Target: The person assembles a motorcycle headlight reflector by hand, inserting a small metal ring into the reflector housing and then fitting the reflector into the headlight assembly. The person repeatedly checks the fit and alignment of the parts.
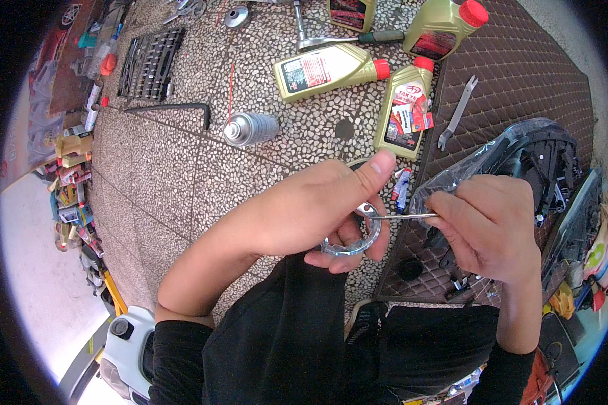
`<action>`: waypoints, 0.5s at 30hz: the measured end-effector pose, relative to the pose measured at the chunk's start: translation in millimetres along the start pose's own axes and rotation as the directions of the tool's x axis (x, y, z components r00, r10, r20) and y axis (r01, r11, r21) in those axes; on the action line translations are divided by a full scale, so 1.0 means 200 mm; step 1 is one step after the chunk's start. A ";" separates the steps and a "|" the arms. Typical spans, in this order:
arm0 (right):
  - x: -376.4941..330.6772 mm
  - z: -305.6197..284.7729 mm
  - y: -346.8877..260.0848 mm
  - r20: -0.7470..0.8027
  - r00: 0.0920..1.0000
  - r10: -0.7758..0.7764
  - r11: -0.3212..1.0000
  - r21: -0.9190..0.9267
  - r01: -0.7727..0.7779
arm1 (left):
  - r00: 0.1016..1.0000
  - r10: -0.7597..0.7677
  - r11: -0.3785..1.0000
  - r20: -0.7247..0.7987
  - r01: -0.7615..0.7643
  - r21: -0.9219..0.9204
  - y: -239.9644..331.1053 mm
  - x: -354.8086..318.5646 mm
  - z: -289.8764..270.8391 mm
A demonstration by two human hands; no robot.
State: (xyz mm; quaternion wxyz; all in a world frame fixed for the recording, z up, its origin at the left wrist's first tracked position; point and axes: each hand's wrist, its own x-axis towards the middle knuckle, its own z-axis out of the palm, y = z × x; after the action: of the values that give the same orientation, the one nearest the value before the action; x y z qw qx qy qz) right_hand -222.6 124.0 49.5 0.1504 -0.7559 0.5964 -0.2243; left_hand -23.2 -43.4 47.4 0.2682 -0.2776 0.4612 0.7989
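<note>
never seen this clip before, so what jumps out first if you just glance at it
In the middle, the left hand grips a curved metal part while the right hand pokes a thin metal rod at its upper end. Beyond them, gold oil bottles with red caps lie on the pebbled floor, beside a silver spray can.

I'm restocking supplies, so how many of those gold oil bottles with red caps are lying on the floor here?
3. One gold bottle lies on its side beyond the spray can; a second sits right of it; a third is top right. More may be hidden outside the view.
</note>
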 end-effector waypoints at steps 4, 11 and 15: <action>0.00 0.01 0.00 -0.046 0.998 -0.049 0.999 -0.005 0.049 | 0.999 0.003 1.000 0.044 -0.002 -0.009 0.00 0.00 0.00; 0.00 0.02 -0.01 -0.020 1.000 0.011 1.000 -0.027 -0.012 | 0.999 -0.020 1.000 0.026 0.020 -0.022 0.00 0.02 -0.01; 0.01 0.00 -0.04 0.032 0.992 0.122 0.992 0.018 -0.122 | 0.983 0.051 0.997 -0.175 -0.040 0.069 -0.02 0.00 0.03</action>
State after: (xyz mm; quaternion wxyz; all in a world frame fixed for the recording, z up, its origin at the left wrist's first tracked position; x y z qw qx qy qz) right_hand -215.3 124.9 53.5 0.1804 -0.7198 0.6369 -0.2091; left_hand -22.4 -35.8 47.8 0.2167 -0.3279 0.5154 0.7615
